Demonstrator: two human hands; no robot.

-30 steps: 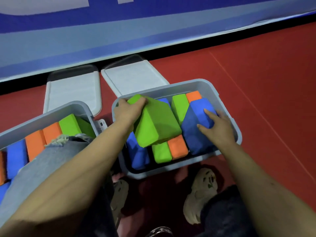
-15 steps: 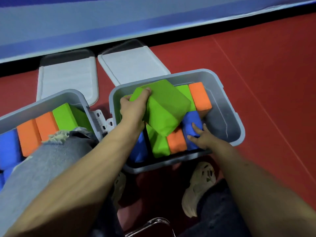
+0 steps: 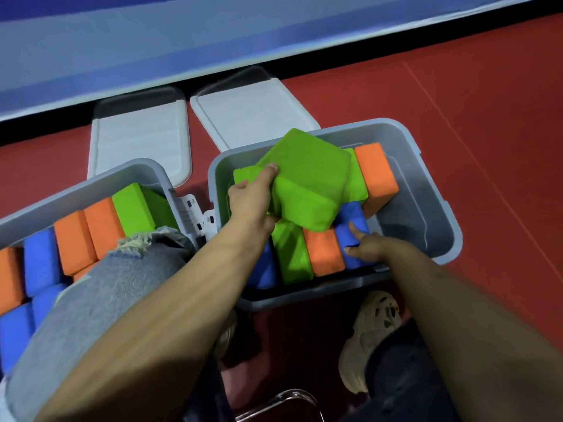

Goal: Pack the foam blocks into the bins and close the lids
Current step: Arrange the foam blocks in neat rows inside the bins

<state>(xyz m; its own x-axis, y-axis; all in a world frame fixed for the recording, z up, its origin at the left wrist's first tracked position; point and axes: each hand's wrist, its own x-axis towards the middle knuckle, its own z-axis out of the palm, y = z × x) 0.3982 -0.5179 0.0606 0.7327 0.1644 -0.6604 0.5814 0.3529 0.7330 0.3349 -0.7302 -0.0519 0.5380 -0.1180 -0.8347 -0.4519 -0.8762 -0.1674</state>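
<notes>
A: Where is the large green foam block [image 3: 307, 181]?

B: Tilted above the other blocks in the grey plastic bin [image 3: 426, 190], held up by the left hand [image 3: 251, 202], whose thumb lies on its top face and whose fingers curl under its near edge.

A: And the right hand [image 3: 367, 245]?

B: It pinches a small blue foam block [image 3: 353, 236] low in the same bin, just right of the left hand. An orange foam block [image 3: 323, 251] and an upright green foam block [image 3: 291, 254] stand between the two hands, and a second orange foam block [image 3: 376, 175] sits beyond the right hand.

A: What lies further out?

B: To the left of the left hand, a second grey bin [image 3: 91, 184] packed with orange, blue and green blocks, partly behind a knee in grey frayed denim [image 3: 100, 284]. Beyond both hands, two white rectangular lids [image 3: 249, 117] lie flat on the red floor [image 3: 472, 102]. Near the right forearm there is a cream shoe [image 3: 368, 336].
</notes>
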